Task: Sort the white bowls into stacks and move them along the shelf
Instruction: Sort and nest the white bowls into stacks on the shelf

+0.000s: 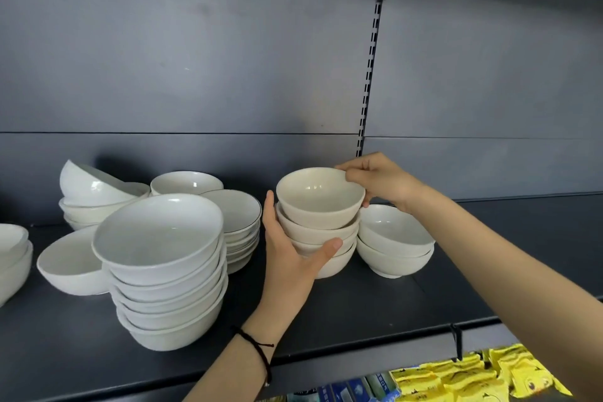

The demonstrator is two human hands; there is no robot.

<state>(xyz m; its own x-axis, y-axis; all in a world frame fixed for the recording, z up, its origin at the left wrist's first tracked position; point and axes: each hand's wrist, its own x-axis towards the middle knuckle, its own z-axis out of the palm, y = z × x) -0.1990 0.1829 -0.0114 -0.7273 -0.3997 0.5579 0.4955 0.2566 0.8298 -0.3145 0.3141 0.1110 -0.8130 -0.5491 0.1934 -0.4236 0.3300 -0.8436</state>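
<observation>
Shelf [359, 303], left hand [287, 248] cups stack [339, 260] — right hand [381, 179] pinches top bowl [319, 206]

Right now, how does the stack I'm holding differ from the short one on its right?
The held stack has about four bowls; the short stack has two. The left hand and right hand grip the held stack; neither grips the short stack. Both are white, nested rims up.
</observation>
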